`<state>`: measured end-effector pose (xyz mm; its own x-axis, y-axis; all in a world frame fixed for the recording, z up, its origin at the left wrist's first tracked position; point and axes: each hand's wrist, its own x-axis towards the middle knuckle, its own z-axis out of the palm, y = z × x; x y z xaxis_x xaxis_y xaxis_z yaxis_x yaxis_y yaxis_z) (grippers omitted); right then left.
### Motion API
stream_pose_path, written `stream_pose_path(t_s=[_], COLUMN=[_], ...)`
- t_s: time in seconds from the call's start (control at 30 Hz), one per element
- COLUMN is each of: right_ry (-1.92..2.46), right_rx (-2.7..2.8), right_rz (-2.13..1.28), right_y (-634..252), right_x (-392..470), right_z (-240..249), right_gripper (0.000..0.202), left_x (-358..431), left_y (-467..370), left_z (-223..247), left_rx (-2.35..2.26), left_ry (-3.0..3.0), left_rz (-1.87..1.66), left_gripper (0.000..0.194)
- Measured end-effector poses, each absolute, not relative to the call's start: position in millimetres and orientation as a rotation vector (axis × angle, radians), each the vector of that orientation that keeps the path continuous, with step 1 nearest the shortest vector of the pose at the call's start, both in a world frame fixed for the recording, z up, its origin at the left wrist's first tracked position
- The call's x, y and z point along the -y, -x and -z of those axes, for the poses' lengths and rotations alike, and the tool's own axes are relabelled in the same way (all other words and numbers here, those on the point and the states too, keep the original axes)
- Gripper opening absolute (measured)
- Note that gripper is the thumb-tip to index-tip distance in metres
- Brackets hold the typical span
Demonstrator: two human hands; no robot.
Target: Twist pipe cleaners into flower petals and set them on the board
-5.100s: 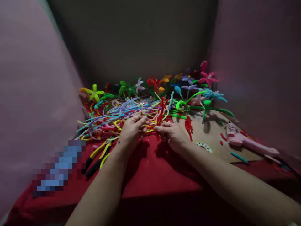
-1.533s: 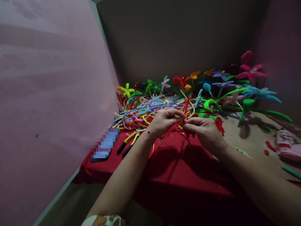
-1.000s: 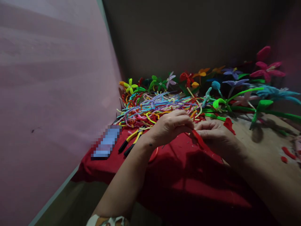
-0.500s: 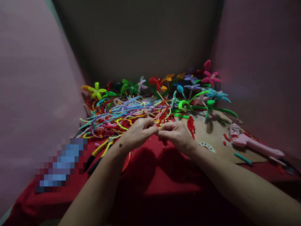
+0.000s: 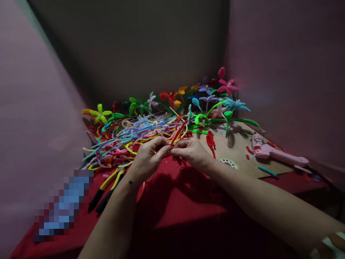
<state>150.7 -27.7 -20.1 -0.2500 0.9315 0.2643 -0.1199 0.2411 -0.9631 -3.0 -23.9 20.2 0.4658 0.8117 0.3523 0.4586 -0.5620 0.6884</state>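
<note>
My left hand (image 5: pixel 150 154) and my right hand (image 5: pixel 191 150) meet above the red cloth, thumbs and fingertips pinched close together. Between them they hold a red pipe cleaner (image 5: pixel 179 133), which slants up and away to the right. Its lower end is hidden by my fingers. A thin dark wire or stem (image 5: pixel 155 170) points down below my left hand. Just beyond both hands lies a tangled heap of coloured pipe cleaners (image 5: pixel 140 129). To the right of my right hand is a twisted red pipe-cleaner piece (image 5: pixel 211 142).
Yellow-and-black pliers (image 5: pixel 107 185) lie left of my left forearm. A tan board (image 5: pixel 242 163) at right carries a pink glue gun (image 5: pixel 277 151), a white ring with holes (image 5: pixel 228 163) and a teal stick (image 5: pixel 267 171). Pipe-cleaner flowers (image 5: pixel 207 99) stand along the back. A pixelated blue object (image 5: pixel 67 201) is at left.
The view has turned and tilted, so most things sit further left in it. My hands stay pinched together, and the red pipe cleaner now shows as a straighter slanting length above them.
</note>
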Motion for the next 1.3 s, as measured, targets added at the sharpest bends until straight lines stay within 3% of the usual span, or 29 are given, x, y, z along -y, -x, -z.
stream_pose_path(t_s=[0.47, 0.97, 1.1, 1.3], right_ry=[0.981, 0.911, 0.898, 0.99], right_rx=[1.472, 1.862, 1.86, 1.951], right_rz=[-1.271, -0.177, 0.204, 0.329], right_y=[-149, -144, -144, -146], right_x=[30, 36, 40, 48], right_z=[14, 28, 26, 20], right_gripper=[0.011, 0.013, 0.034, 0.021], left_x=[21, 20, 19, 23], left_y=[10, 11, 13, 15], left_z=[-21, -21, -19, -22], left_rx=[-1.222, -1.255, -1.139, -1.122], left_ry=[-2.099, -2.079, -2.169, -2.117], left_rz=[-0.797, -0.715, -0.645, -0.634], left_gripper=[0.02, 0.024, 0.021, 0.021])
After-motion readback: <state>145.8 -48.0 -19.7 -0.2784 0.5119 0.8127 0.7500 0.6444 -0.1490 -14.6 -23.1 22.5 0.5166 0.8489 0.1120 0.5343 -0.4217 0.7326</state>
